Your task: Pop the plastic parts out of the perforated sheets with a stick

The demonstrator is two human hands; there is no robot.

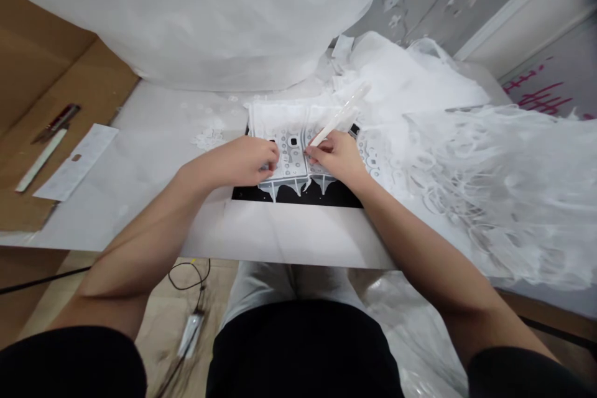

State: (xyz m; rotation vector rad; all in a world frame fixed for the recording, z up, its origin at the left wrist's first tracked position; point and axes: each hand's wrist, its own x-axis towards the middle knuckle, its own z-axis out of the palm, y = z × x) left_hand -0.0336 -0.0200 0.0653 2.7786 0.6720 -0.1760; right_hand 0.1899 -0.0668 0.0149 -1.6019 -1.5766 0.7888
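Observation:
On a black mat (252, 194) lies a white sheet (293, 161) of patterned, cut-out material with grey outlines and small dark square openings. My left hand (254, 160) rests on the left part of this sheet with its fingers curled; whether anything is between the fingertips is hidden. A long white pen-shaped tool (342, 111) is gripped in my right hand (339, 157), slanting up and away to the right. Its tip is down at the sheet, right of the middle, mostly covered by my fingers. Ragged white strips hang over the mat's near part.
Small white scraps (209, 138) lie left of the mat. A big heap of white strips (494, 186) covers the table's right side. Cardboard (88, 87) at the left carries a knife (56, 123), a white stick (41, 158) and a white card (77, 161). White sheeting (209, 12) bulges behind.

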